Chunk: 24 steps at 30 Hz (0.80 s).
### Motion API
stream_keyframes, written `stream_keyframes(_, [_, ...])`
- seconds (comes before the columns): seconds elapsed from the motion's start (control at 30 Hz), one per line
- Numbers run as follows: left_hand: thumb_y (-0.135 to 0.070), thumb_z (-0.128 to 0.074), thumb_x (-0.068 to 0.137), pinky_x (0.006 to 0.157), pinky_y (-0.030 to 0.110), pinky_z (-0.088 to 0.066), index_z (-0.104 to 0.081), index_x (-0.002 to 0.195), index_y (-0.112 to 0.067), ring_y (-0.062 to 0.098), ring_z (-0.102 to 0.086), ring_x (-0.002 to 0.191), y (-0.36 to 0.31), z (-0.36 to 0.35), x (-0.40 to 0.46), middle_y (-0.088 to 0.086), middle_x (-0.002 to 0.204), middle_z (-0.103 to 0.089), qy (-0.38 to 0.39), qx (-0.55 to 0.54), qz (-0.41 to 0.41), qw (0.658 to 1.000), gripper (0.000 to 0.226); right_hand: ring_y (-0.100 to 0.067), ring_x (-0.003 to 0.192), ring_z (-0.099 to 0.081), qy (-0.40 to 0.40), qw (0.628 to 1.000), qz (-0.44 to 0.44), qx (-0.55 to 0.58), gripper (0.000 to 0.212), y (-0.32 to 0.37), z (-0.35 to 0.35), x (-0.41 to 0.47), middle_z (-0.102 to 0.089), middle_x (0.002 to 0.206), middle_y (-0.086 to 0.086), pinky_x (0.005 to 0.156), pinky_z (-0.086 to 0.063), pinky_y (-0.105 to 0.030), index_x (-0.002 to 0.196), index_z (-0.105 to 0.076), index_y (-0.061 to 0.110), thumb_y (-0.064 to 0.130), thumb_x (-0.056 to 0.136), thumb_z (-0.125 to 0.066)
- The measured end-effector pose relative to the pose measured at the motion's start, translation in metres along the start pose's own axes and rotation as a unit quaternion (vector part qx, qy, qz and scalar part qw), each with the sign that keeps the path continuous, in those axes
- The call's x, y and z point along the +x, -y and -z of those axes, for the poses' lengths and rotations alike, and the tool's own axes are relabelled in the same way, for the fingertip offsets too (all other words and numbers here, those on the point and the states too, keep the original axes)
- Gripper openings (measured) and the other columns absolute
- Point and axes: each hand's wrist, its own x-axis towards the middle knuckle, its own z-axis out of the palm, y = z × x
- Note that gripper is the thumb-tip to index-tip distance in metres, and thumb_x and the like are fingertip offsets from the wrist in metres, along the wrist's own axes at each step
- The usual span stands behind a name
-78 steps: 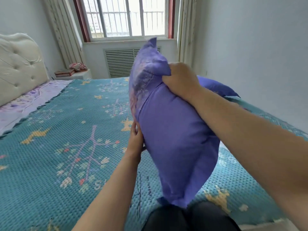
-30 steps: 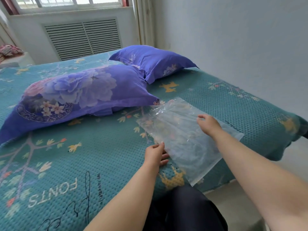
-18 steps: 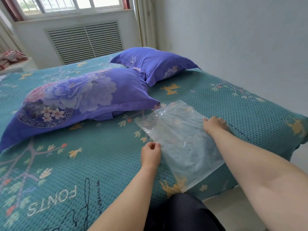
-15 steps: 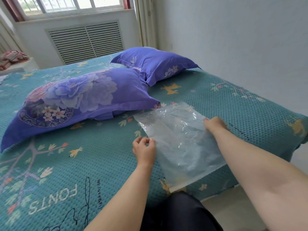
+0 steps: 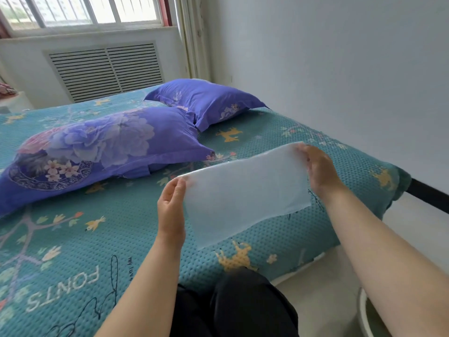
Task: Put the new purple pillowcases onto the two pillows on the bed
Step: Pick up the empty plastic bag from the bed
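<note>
Pillowcases, purple with a floral print, already cover both pillows on the bed.

Head view:
- Near pillow (image 5: 102, 152): lies flat on the teal bedspread (image 5: 121, 227), left of centre, large peony print facing up, one flanged corner pointing toward the plastic bag.
- Far pillow (image 5: 206, 100): lies behind the near one, close to the wall side of the bed; its near corner touches or overlaps the near pillow's upper right corner, cannot tell which.
- Clear plastic bag (image 5: 245, 190): flat, translucent, whitish; held up off the bedspread, stretched between both hands, tilted with its right end farther away and higher in frame.
- Left hand (image 5: 171, 205): pinches the bag's left edge, thumb on the near face, fingers curled behind it.
- Right hand (image 5: 318, 169): grips the bag's right edge, fingers curled over the top corner; back of hand toward the camera.
- Bedspread: teal, dotted texture, printed with deer, birds, branches and the word "FONTS" seen upside down.
- Background: window (image 5: 80, 10) above a slatted radiator cover (image 5: 107, 69); curtain (image 5: 192, 37) at the corner; plain pale wall (image 5: 340, 69) on the right.
- Person's dark trousers (image 5: 238, 307) show at bottom centre, against the bed edge.
- White rim of a round container (image 5: 364, 317) at lower right on the floor; contents not discernible.
</note>
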Motion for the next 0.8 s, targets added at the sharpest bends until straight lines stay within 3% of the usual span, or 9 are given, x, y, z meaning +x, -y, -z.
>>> stream_keyframes(0.03, [-0.015, -0.051, 0.095, 0.06, 0.018, -0.05, -0.06, 0.103, -0.021, -0.001, -0.06, 0.065, -0.001, 0.002, -0.003, -0.015, 0.073, -0.067, 0.028, 0.004, 0.006, 1.0, 0.014, -0.015, 0.085, -0.061, 0.029, 0.999, 0.013, -0.027, 0.025, 0.007, 0.004, -0.002, -0.069, 0.093, 0.001, 0.078, -0.047, -0.031, 0.096, -0.071, 0.019, 0.032, 0.076, -0.062])
stream_keyframes(0.1, [-0.013, -0.061, 0.087, 0.064, 0.023, -0.054, -0.047, 0.124, -0.025, 0.006, -0.065, 0.075, -0.002, 0.008, -0.006, -0.009, 0.089, -0.068, 0.093, 0.011, 0.039, 0.995, 0.042, -0.017, 0.094, -0.065, 0.119, 0.99, 0.006, -0.076, 0.033, 0.023, 0.012, -0.009, -0.069, 0.105, 0.003, 0.082, -0.051, -0.035, 0.112, -0.066, 0.029, 0.025, 0.079, -0.064])
stream_keyframes(0.23, [-0.002, -0.058, 0.071, 0.072, 0.034, -0.054, -0.035, 0.139, -0.028, 0.02, -0.063, 0.088, 0.0, 0.011, -0.011, 0.005, 0.112, -0.063, 0.149, 0.038, 0.111, 0.982, 0.076, -0.023, 0.108, -0.063, 0.249, 0.947, -0.08, -0.185, 0.076, 0.04, 0.029, -0.026, -0.059, 0.125, 0.002, 0.085, -0.055, -0.047, 0.135, -0.035, 0.053, 0.019, 0.074, -0.067])
stream_keyframes(0.33, [0.012, -0.052, 0.082, 0.06, 0.023, -0.053, -0.02, 0.147, -0.029, 0.015, -0.061, 0.086, 0.003, 0.006, -0.014, -0.005, 0.116, -0.058, 0.133, 0.044, 0.146, 0.979, 0.083, -0.025, 0.113, -0.06, 0.265, 0.937, -0.147, -0.173, 0.09, 0.039, 0.042, -0.044, -0.052, 0.132, -0.001, 0.086, -0.055, -0.043, 0.142, -0.021, 0.051, 0.004, 0.078, -0.066])
stream_keyframes(0.43, [0.019, -0.044, 0.082, 0.057, 0.024, -0.053, -0.017, 0.149, -0.026, 0.018, -0.064, 0.087, 0.006, 0.006, -0.015, -0.002, 0.115, -0.062, 0.148, 0.007, 0.205, 0.968, 0.085, -0.03, 0.112, -0.061, 0.274, 0.937, -0.172, -0.135, 0.092, 0.033, 0.059, -0.066, -0.055, 0.131, -0.009, 0.084, -0.055, -0.042, 0.142, -0.027, 0.04, -0.002, 0.071, -0.066])
stream_keyframes(0.5, [0.024, -0.037, 0.079, 0.055, 0.022, -0.052, -0.041, 0.137, -0.011, 0.016, -0.067, 0.081, 0.012, 0.005, -0.013, 0.001, 0.105, -0.07, 0.144, -0.011, 0.229, 0.963, 0.068, -0.031, 0.11, -0.062, 0.251, 0.948, -0.171, -0.099, 0.092, 0.022, 0.072, -0.079, -0.056, 0.129, -0.012, 0.081, -0.056, -0.042, 0.143, -0.028, 0.038, -0.006, 0.071, -0.064])
stream_keyframes(0.57, [0.026, -0.035, 0.076, 0.052, 0.02, -0.048, -0.061, 0.107, -0.009, 0.017, -0.065, 0.07, 0.018, 0.0, -0.013, -0.001, 0.081, -0.074, 0.115, 0.001, 0.245, 0.963, 0.054, -0.03, 0.11, -0.062, 0.195, 0.966, -0.162, -0.058, 0.095, 0.009, 0.086, -0.093, -0.053, 0.133, -0.01, 0.08, -0.056, -0.038, 0.145, -0.024, 0.039, -0.01, 0.075, -0.065])
stream_keyframes(0.67, [0.025, -0.034, 0.077, 0.041, 0.013, -0.04, -0.058, 0.081, -0.01, 0.015, -0.05, 0.062, 0.033, -0.011, -0.014, -0.005, 0.052, -0.062, 0.072, 0.027, 0.249, 0.966, 0.043, -0.029, 0.114, -0.06, 0.107, 0.983, -0.15, 0.009, 0.089, -0.01, 0.115, -0.122, -0.051, 0.137, -0.006, 0.085, -0.055, -0.039, 0.148, -0.027, 0.028, 0.007, 0.074, -0.073])
stream_keyframes(0.8, [0.019, -0.035, 0.084, 0.053, 0.018, -0.038, -0.057, 0.077, -0.014, 0.01, -0.048, 0.064, 0.052, -0.041, -0.024, -0.005, 0.055, -0.058, 0.086, 0.082, 0.247, 0.962, 0.04, -0.026, 0.085, -0.069, -0.075, 0.981, -0.144, 0.104, 0.051, -0.034, 0.153, -0.176, -0.073, 0.093, -0.01, 0.063, -0.057, -0.028, 0.095, -0.072, 0.012, 0.024, 0.049, -0.088])
